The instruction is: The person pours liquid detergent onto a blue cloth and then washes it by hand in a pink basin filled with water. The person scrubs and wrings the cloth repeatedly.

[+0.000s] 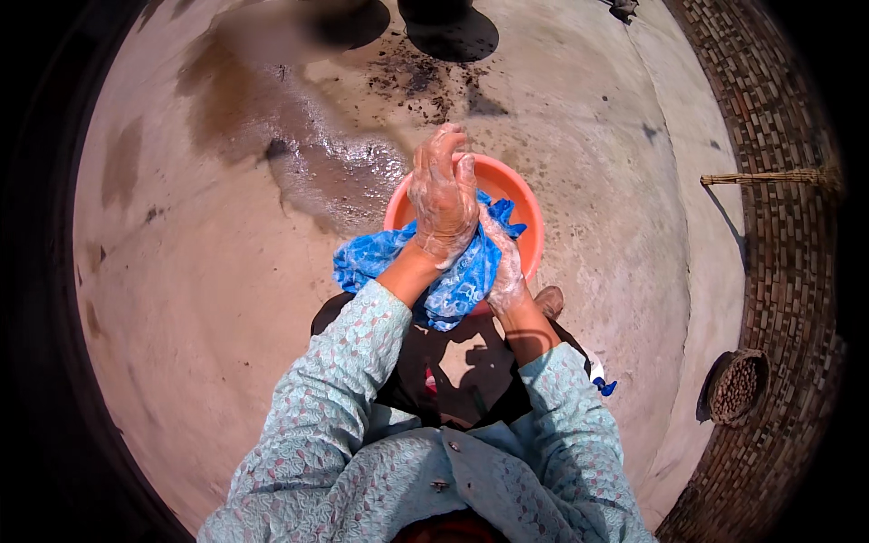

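Note:
A wet blue cloth (469, 281) with a paler pattern is bunched between my hands, above the near part of an orange-pink basin (523, 193). My left hand (443, 201), coated in white suds, is closed against the cloth. Its bent fingertips point away from me, and its heel presses into the fabric. My right hand (504, 258), also soapy, is closed on the cloth's right side, with its fingers partly hidden by the fabric and my left hand. One part of the cloth spreads left past my left wrist, and another hangs toward my lap. The basin's contents are mostly hidden.
Wet ground (330, 172) glistens beyond the basin to the left. Dark round objects (448, 32) stand at the far edge. On the right, a straw broom (769, 177) and a basket of brown lumps (738, 387) lie by a brick surface (787, 262). A shoe (549, 300) shows beside the basin.

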Available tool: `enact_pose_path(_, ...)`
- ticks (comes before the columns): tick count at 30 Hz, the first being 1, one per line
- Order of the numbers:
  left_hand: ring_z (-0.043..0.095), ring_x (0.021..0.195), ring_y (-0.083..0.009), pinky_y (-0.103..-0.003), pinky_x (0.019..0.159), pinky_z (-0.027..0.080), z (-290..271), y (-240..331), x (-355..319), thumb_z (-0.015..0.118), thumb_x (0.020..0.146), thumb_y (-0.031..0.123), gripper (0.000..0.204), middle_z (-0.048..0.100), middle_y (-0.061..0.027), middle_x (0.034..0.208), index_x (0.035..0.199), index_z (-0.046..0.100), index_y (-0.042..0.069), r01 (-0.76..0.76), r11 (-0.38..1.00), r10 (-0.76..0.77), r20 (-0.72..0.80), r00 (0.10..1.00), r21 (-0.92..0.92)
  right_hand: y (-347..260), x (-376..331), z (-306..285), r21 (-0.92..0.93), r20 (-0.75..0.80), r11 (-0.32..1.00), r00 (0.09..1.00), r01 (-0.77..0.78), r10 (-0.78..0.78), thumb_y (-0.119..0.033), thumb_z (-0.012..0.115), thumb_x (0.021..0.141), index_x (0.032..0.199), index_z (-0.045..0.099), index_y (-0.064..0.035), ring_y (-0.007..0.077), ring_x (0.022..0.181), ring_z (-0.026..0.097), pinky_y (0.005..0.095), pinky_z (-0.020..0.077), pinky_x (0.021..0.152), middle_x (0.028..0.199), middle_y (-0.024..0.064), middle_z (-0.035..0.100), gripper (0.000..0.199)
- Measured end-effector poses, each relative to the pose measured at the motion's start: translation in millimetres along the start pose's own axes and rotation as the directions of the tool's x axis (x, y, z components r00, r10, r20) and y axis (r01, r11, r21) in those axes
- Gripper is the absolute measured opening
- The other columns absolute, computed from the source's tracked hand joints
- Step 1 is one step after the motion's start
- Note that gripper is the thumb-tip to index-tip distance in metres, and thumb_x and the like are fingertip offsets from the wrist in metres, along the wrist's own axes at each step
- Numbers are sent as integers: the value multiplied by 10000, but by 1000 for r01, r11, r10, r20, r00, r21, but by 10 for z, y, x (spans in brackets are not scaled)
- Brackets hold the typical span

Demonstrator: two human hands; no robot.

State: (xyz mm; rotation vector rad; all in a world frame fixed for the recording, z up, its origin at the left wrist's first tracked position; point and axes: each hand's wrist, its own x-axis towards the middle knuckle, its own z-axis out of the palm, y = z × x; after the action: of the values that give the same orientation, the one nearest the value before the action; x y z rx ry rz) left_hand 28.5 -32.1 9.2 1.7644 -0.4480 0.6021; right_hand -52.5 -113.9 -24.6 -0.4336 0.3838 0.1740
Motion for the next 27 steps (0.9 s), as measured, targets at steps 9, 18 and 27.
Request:
enact_pose_path(9, 454, 1186, -281, -494, 1006, 292, 45, -8, -208, 555, 781, 105, 334, 484, -115, 1265, 1113, 527, 73, -385, 767, 263, 296, 918, 513, -436, 21, -10, 114, -87, 979, 983, 169, -160, -305, 571, 881, 1227, 503, -25, 257, 1083, 540, 380, 401, 986, 1192, 113, 566, 450)
enact_pose_path(18, 435, 1180, -318, -454, 919, 444, 132, 208, -293, 614, 805, 539, 768, 370, -157, 1338, 1333, 341, 53, 934, 123, -636, 696, 334, -336, -953, -123, 152, -242, -139, 780, 775, 577, -616, -305, 582, 818, 1247, 461, -76, 280, 1073, 520, 429, 432, 949, 1193, 151, 518, 501)
enact_pose_path(27, 626, 883, -212, -344, 820, 521, 2, -21, -93, 685, 802, 157, 466, 607, -118, 1060, 1197, 496, -4, 842, -104, -570, 725, 386, -530, -282, -175, 254, -677, 730, -415, 483, 608, -484, -109, 725, 705, 793, 552, -83, 253, 708, 533, 343, 435, 685, 786, 66, 568, 197)
